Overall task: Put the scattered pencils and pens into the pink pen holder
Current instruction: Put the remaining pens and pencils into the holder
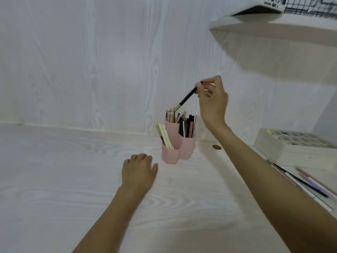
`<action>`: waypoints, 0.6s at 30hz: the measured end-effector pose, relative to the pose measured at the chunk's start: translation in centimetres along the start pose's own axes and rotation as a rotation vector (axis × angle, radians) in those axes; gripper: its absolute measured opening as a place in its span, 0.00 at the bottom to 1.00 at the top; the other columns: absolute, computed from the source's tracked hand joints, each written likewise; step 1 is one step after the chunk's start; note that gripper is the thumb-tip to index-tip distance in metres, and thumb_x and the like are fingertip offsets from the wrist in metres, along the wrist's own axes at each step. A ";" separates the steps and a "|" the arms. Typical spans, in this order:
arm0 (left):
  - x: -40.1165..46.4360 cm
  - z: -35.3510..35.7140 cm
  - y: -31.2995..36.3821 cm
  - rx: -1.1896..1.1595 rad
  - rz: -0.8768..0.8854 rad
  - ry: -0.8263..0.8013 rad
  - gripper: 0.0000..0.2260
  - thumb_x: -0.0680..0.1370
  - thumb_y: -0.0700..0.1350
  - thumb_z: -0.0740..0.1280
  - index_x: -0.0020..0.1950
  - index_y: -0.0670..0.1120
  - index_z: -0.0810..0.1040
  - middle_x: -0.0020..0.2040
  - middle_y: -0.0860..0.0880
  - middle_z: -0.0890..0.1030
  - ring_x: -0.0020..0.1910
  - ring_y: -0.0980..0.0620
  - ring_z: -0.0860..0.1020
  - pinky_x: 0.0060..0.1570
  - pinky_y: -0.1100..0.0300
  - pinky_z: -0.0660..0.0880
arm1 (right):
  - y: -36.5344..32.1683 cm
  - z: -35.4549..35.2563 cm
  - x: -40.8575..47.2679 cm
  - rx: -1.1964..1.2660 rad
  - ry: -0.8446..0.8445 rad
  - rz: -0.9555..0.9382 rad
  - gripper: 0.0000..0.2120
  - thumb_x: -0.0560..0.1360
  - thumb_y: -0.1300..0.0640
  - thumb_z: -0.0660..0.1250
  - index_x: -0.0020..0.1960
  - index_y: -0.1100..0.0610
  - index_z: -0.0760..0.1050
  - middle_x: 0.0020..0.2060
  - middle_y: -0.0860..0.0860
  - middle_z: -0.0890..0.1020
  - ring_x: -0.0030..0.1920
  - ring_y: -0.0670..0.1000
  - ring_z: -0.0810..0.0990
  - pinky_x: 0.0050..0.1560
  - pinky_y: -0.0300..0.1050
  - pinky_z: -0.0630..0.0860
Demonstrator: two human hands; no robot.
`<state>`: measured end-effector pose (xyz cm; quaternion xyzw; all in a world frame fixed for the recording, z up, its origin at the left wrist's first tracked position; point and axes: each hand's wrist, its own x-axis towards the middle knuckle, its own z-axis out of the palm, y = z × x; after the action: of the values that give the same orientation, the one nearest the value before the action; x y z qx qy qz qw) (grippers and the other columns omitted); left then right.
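Around: a white tray [284, 154] with small compartments lies on the desk [73, 179] well right of the right hand [213, 101], beyond the forearm; a shelf [273, 31] hangs above and right of that hand, with a laptop [259, 8] and a wire basket [310, 6] on it
Loose pens: several pens [300, 181] lie on the desk in front of the tray, just right of the right forearm and well below the hand
Holder: the pink holder [177, 143] stands on the desk below and left of the right hand, just beyond and right of the left hand [138, 172]; its compartments already hold many pens and pencils
In the way: the pens standing in the rear compartments crowd the openings beneath the held pen's tip
Right hand: raised above the holder, fingertips pinching the upper end of a black pen [186, 98]; the pen slants down and left, its pale tip just above the back left compartment
Left hand: rests on the desk palm down, fingers loosely curved, holding nothing, near the holder's front compartment but not touching it
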<state>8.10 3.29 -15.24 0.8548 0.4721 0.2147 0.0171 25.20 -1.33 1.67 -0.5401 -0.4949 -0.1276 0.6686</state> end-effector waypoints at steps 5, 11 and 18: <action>0.0 0.1 0.0 -0.007 -0.004 -0.001 0.17 0.80 0.55 0.54 0.56 0.48 0.76 0.59 0.50 0.78 0.60 0.48 0.73 0.58 0.53 0.67 | 2.2 1.7 0.4 -0.313 -0.374 0.019 0.06 0.77 0.53 0.66 0.47 0.55 0.71 0.41 0.51 0.84 0.41 0.49 0.82 0.40 0.43 0.77; 0.1 0.2 0.0 -0.011 -0.011 -0.012 0.17 0.80 0.55 0.53 0.59 0.48 0.75 0.62 0.51 0.76 0.62 0.48 0.71 0.61 0.54 0.65 | 3.2 1.5 0.7 -0.840 -0.761 -0.113 0.13 0.77 0.48 0.62 0.55 0.52 0.80 0.60 0.51 0.78 0.65 0.55 0.67 0.62 0.52 0.63; 0.1 0.3 0.1 -0.010 -0.012 -0.004 0.17 0.80 0.55 0.54 0.59 0.47 0.75 0.61 0.50 0.76 0.62 0.48 0.72 0.60 0.54 0.66 | 2.6 -1.0 1.7 -0.715 -0.739 -0.048 0.18 0.78 0.53 0.60 0.68 0.50 0.69 0.69 0.51 0.69 0.71 0.55 0.59 0.70 0.55 0.57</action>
<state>8.33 3.33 -15.44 0.8524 0.4760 0.2150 0.0237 28.41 -0.54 1.57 -0.7323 -0.6359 -0.1050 0.2196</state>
